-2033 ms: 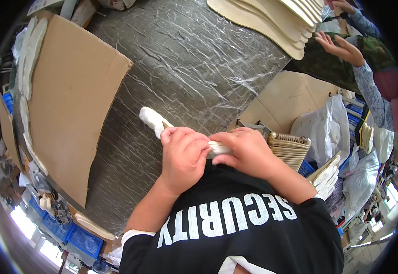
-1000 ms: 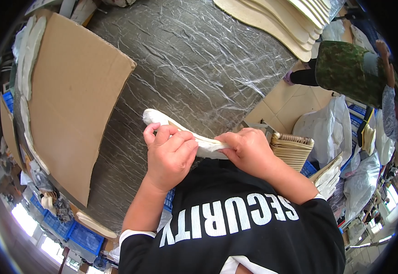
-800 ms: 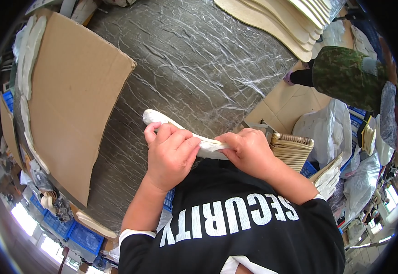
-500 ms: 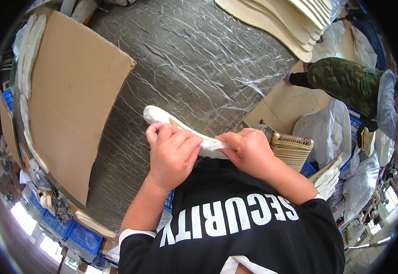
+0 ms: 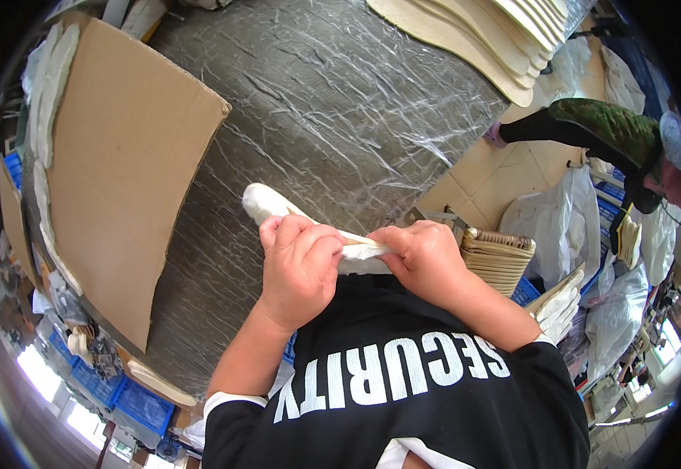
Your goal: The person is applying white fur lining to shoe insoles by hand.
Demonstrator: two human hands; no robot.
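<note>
Close in front of my body I hold a long cream insole with a fluffy white underside. It lies at a slant, its rounded end up and to the left over the table. My left hand pinches its edge near the middle, fingers curled over the top. Just to the right, my right hand grips the near end between thumb and bent fingers. White fluff shows below the edge between both hands. The palms and part of the insole are hidden by my fingers.
Plastic-wrapped table lies ahead, with a curved cardboard sheet at left. A stack of cream insole-shaped pieces sits at the far right corner. Right of me are a woven stool, plastic bags and a person's leg.
My left hand has shifted slightly right and down along the insole, its fingers closing more tightly. The right hand barely moved. The person at right has shifted, with the leg more stretched out.
</note>
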